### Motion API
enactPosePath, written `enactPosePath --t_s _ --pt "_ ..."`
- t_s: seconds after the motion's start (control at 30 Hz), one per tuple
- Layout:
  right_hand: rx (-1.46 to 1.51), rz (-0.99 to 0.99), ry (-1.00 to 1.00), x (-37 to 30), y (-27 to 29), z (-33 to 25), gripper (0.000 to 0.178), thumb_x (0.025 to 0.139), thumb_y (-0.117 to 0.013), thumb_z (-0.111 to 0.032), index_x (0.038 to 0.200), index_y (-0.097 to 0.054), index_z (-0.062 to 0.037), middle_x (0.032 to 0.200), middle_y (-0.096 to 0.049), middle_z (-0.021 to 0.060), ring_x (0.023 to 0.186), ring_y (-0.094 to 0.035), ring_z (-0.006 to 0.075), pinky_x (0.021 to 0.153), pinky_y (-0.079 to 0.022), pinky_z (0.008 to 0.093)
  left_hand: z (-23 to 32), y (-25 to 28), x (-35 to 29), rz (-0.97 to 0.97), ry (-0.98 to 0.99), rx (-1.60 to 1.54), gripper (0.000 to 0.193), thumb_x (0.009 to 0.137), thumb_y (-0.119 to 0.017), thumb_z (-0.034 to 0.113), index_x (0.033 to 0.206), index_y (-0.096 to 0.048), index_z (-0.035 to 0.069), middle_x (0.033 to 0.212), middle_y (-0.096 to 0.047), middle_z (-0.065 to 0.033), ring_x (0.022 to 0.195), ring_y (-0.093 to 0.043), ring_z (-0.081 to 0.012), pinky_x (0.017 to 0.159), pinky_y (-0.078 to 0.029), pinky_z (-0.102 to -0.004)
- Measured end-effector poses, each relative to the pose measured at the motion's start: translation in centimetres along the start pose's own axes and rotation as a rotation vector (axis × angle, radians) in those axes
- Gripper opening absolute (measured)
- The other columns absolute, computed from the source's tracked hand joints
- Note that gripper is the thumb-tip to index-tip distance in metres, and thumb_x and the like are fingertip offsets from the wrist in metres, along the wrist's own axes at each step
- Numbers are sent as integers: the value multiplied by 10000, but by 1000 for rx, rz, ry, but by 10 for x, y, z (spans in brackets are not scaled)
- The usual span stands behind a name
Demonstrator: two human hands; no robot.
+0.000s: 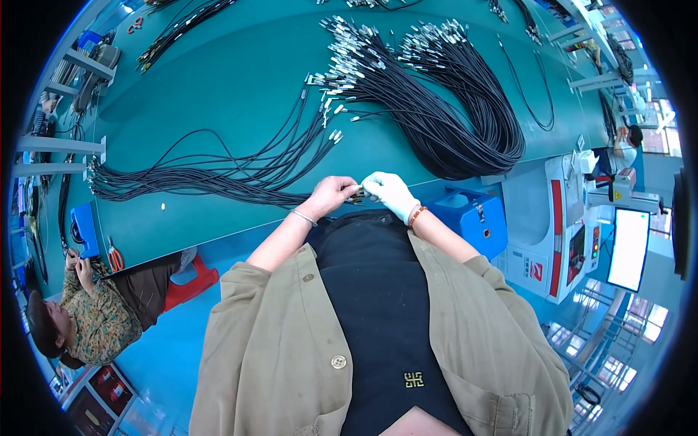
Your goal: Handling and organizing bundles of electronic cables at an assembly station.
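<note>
At the near edge of the green table, my bare left hand (331,195) is closed around the ends of some black cables. Small yellowish connector tips (355,198) poke out beside its fingers. My right hand, in a white glove (389,192), meets it there, thumb and fingers pinched on a small end too tiny to make out. From the left hand a loose bundle of black cables (196,183) runs left along the table. Farther up, a thick bent bundle of black cables (443,120) lies with many silvery connector ends (352,54).
Green table (240,80) stretches ahead. A blue stool (472,221) stands at right, near a white machine (538,247) and a lit screen (627,249). At left a co-worker (102,312) sits by orange-handled scissors (115,256) and a red stool (193,283).
</note>
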State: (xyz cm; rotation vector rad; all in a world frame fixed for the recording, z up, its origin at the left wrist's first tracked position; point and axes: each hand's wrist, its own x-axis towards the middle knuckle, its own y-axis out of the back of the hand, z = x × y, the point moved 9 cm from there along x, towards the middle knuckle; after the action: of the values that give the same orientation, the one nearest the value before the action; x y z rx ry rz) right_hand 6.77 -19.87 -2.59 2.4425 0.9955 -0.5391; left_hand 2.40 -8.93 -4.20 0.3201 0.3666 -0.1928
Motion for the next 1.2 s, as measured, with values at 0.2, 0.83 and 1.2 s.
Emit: enactPosePath --t_s 0.2,0.83,1.2 --pt "-12 8 -15 -1 1 1 228 816 -542 -221 836 -599 -1 720 -609 55 608 -546 105 575 -450 246 -7 -5 5 0 -6 -138 202 834 -549 201 857 -612 11 628 -547 -15 572 -459 -84 545 -388 -248" --pt "40 82 -37 7 -1 13 217 832 -552 -223 840 -584 -8 700 -575 32 591 -515 82 556 -426 222 -14 -1 10 44 -13 -198 183 830 -549 185 845 -604 12 654 -581 -18 582 -489 -80 545 -400 -240" --pt "238 123 -63 5 5 15 230 851 -502 -205 936 -561 1 781 -595 52 619 -528 88 568 -437 224 3 44 19 308 -84 165 159 766 -602 156 881 -618 47 868 -619 -119 818 -580 -286 686 -451 -364"
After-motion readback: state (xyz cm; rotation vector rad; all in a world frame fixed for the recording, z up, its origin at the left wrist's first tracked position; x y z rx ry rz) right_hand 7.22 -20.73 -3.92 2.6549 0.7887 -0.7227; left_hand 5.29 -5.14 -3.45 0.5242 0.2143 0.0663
